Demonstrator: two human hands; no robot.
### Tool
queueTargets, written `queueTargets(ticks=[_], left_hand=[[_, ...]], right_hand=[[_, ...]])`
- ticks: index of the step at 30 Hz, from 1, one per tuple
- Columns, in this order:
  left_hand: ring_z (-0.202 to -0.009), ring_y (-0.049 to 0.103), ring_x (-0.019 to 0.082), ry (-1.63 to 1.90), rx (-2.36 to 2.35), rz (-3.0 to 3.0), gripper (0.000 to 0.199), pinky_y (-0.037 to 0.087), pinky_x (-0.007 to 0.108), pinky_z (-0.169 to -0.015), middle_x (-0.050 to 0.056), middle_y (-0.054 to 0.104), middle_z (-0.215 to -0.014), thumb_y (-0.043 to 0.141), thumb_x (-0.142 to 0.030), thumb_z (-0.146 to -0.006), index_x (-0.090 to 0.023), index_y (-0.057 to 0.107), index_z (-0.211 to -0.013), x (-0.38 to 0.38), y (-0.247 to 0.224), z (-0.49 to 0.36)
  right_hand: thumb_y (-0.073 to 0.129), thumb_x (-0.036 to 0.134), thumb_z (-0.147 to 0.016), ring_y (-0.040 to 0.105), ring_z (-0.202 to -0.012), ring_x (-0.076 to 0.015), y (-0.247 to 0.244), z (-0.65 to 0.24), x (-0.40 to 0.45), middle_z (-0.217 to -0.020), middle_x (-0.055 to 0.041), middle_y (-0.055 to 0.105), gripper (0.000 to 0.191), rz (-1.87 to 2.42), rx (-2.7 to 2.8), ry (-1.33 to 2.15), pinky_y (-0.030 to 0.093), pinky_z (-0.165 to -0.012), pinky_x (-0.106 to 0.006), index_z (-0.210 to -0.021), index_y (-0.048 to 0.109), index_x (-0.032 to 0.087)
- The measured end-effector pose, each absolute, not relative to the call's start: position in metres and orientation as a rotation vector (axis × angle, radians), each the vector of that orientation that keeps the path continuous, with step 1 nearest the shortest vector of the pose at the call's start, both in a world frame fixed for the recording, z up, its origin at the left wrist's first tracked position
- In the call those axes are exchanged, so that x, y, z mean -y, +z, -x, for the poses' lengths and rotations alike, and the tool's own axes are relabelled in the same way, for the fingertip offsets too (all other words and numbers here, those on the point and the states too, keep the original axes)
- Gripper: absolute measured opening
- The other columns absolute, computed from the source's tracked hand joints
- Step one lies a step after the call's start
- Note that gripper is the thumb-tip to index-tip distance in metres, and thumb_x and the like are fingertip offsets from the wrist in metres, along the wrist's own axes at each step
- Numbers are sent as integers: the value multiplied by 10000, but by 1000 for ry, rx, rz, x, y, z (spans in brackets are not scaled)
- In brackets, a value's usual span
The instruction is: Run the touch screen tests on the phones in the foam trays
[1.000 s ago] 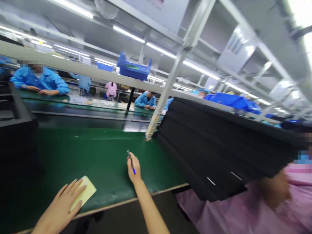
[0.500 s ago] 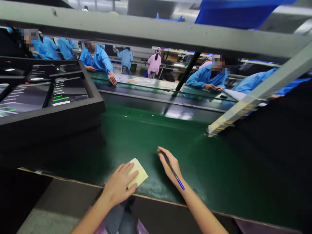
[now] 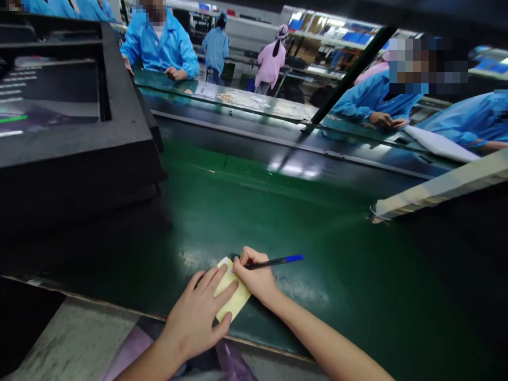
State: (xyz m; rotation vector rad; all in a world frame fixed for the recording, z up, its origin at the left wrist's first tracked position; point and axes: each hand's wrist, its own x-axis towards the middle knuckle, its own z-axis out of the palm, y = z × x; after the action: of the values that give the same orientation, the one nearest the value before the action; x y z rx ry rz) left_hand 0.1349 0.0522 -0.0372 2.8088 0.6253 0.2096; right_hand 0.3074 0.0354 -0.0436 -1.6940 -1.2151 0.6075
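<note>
A small pad of yellow sticky notes [image 3: 239,303] lies on the green tabletop [image 3: 206,222] near its front edge. My left hand [image 3: 202,309] rests over the pad's left part with fingers spread and flat, pressing it down. Between thumb and fingers of my right hand [image 3: 256,272], a black pen [image 3: 273,262] with a blue end is gripped. Its tip is down at the pad's upper part, close to my left fingertips; whether it touches the paper I cannot tell. The pen's blue end points right.
To the left stands a black frame [image 3: 130,132] holding lit screens. A pale post [image 3: 436,188] rises from the table at the right. Beyond a dark strip [image 3: 238,129] behind the green top, several people in blue and pink work at another bench.
My right hand has moved left to the pad and turned the pen from lying back along the wrist to a writing grip. My left hand stays on the pad. The view has tilted down.
</note>
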Motion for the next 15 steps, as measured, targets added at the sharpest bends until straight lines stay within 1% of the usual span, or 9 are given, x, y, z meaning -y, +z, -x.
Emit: queueTargets(ticks=[3, 7, 10, 15], left_hand=[[-1266, 368, 221, 206, -624, -2796, 537, 330, 376, -981, 74, 349, -1435, 483, -314, -821, -285, 371, -1346, -53, -36, -135], [-1256, 379, 211, 240, -629, -2788, 517, 323, 364, -974, 70, 374, -1421, 419, -408, -871, -298, 332, -1369, -53, -34, -135], [-1252, 380, 213, 259, -627, -2790, 520, 319, 363, -972, 75, 377, -1418, 399, -430, -880, -294, 320, -1375, -54, -35, -135], [-1240, 389, 225, 258, -631, -2775, 503, 323, 368, -964, 80, 385, -1413, 403, -440, -877, -284, 366, -1353, -54, -36, -135]], right_hand=[[450, 225, -647, 260, -390, -48, -43, -306, -37, -406, 77, 276, 278, 1679, 1324, 553, 234, -397, -184, -446, 258, 208], [437, 210, -659, 238, -386, -46, -42, -305, -36, -410, 80, 253, 279, 1651, 1380, 537, 221, -386, -181, -457, 244, 208], [437, 204, -669, 234, -391, -47, -42, -305, -35, -415, 80, 246, 285, 1644, 1399, 536, 220, -388, -182, -462, 241, 208], [437, 196, -669, 227, -400, -51, -44, -305, -35, -423, 79, 241, 286, 1647, 1408, 542, 222, -397, -189, -468, 233, 209]])
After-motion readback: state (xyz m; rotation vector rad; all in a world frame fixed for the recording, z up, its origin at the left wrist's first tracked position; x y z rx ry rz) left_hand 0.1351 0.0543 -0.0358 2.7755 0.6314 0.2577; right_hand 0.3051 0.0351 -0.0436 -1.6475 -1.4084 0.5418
